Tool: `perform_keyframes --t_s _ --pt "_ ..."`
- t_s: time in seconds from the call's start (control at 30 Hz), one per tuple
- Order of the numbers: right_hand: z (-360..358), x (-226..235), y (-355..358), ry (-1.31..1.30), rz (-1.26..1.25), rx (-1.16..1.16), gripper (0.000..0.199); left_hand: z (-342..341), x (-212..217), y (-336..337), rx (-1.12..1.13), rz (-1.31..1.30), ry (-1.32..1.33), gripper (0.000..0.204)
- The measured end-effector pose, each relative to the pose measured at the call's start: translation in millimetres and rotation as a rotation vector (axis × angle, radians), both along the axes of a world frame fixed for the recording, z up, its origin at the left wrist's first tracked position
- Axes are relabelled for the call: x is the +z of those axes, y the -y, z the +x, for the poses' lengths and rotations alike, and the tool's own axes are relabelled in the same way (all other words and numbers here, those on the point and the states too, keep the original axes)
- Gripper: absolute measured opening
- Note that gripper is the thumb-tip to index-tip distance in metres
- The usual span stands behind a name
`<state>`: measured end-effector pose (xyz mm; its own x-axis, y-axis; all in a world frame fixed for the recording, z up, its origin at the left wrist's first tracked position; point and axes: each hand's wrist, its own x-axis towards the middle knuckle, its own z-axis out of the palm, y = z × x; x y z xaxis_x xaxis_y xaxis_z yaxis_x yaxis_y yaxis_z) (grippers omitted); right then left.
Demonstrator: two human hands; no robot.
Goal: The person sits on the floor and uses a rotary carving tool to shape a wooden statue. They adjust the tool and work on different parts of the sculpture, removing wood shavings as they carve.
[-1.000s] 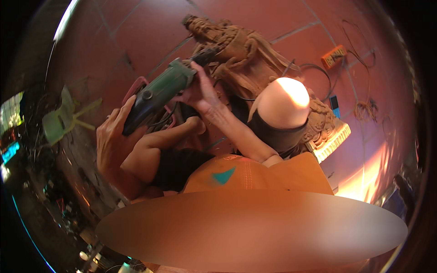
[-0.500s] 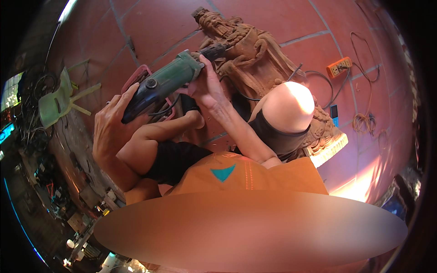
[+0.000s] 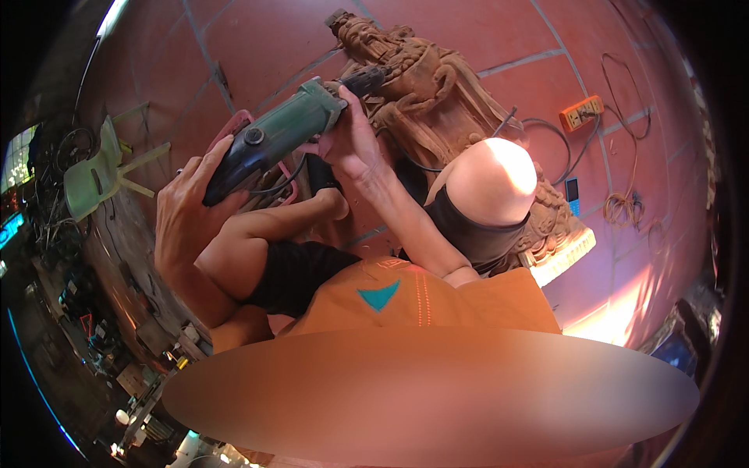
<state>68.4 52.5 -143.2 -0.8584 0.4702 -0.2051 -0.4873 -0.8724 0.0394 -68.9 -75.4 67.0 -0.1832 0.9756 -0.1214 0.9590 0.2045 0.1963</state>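
Observation:
A green-and-black electric grinder (image 3: 285,129) slants up to the right across the middle of the head view. My left hand (image 3: 189,204) is closed around its black rear end. Near the front, my right hand (image 3: 355,144) grips it just behind the dark nose piece. That nose reaches the chest of a brown carved wooden statue (image 3: 437,93), a bearded, robed figure lying on the floor. Whether the tip touches the wood I cannot tell. Between my legs and under my right knee runs the statue's lower part, ending in a carved base (image 3: 558,242).
Red tiles (image 3: 507,31) make up the floor. An orange power strip (image 3: 581,114) with cords lies to the right, a blue phone (image 3: 573,196) nearer me. At left are a pale green plastic chair (image 3: 90,175) and tangled cables. A pink stool frame (image 3: 234,125) stands beyond my left hand.
The grinder and both hands have shifted slightly left and upward in the view, with its nose drawn a little back along the statue's chest. My grip is the same.

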Motion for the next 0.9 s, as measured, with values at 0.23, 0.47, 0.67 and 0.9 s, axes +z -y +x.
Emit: perform_keyframes --t_s 0.23,0.47,0.67,0.9 --pt "-4.9 -5.3 -3.9 -0.021 -0.021 0.006 0.046 -6.0 -2.7 -7.7 -0.008 -0.001 0.022 0.076" --pt "-7.8 -7.1 -2.1 0.003 -0.005 0.004 0.047 -8.0 -4.9 -5.1 0.047 -0.052 0.004 0.076" --pt "-4.8 -6.9 4.0 0.028 -0.018 0.033 0.048 -9.0 -4.2 -1.9 0.016 -0.038 0.025 0.074" --pt "-5.2 -4.4 3.7 0.041 -0.001 0.030 0.048 -8.0 -3.5 -0.6 0.020 -0.024 0.025 0.075"
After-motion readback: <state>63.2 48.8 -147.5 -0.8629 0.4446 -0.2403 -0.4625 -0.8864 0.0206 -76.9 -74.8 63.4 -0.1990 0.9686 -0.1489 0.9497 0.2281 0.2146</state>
